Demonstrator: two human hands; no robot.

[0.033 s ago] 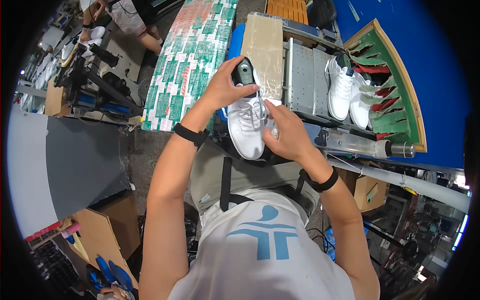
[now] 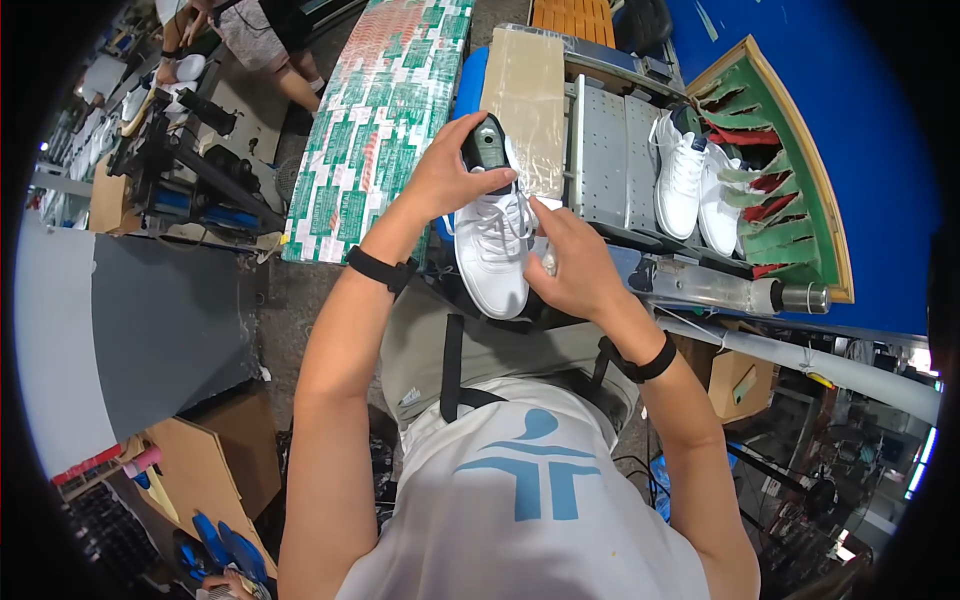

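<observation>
A white lace-up sneaker point(image 2: 490, 265) with a dark lining and green insole is held toe toward me above my lap. My left hand point(image 2: 447, 172) grips it at the heel end, thumb across the collar and fingers round the far side. Beside the laces, my right hand point(image 2: 583, 268) has its index fingertip at the eyelet edge and its thumb near the shoe's side. The other right fingers curl under, round a small whitish bit that I cannot make out. A pair of white sneakers point(image 2: 683, 190) stands to the right on the metal conveyor point(image 2: 603, 150).
Green and red fabric strips hang in a wooden-edged opening point(image 2: 795, 110) of a blue machine at the conveyor's end. Left of the shoe lies a tape-covered board point(image 2: 375, 120); a brown cardboard piece point(image 2: 530, 80) lies beyond. Another person point(image 2: 255, 40) works at the far left.
</observation>
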